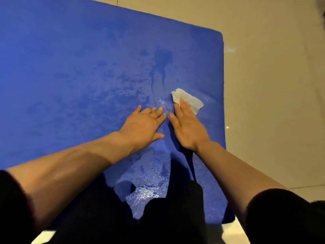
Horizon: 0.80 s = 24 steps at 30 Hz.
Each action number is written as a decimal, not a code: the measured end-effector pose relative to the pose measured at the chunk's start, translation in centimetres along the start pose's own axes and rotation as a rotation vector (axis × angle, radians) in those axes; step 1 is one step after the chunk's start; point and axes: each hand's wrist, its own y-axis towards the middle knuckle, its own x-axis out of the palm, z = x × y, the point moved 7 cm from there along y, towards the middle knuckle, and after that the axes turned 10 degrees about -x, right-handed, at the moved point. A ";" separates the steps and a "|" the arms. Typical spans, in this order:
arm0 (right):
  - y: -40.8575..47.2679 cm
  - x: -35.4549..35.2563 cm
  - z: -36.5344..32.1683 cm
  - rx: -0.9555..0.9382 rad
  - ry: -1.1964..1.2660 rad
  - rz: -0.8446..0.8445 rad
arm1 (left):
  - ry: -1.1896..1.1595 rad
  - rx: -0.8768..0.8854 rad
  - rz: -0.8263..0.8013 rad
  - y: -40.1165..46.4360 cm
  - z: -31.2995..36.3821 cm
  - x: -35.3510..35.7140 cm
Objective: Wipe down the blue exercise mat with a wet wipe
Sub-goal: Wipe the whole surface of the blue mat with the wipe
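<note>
1. Mid-wipe: right hand [189,128], fingers flat, presses the wipe [190,99] near the mat [70,67]'s right edge.
2. Left hand [144,125] braces beside it, fingers spread, holding nothing.
3. Next, likely sweep toward dry patches.

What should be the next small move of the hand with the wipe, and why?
Probably slide the right hand with the wipe forward up the mat. It presses flat on the wipe; the mat nearby glistens wet, while farther up it looks dull and patchy.
</note>
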 end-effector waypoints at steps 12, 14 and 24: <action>-0.7 -1.3 -0.6 -0.061 -0.091 0.014 | -0.022 0.042 0.146 1.3 -0.4 -6.8; 2.4 -2.7 0.6 -0.089 -0.107 0.034 | 0.025 0.039 0.092 1.5 -1.1 -6.9; 4.3 -2.5 1.4 -0.332 -0.211 0.066 | 0.150 -0.169 -0.240 8.0 -2.2 -8.7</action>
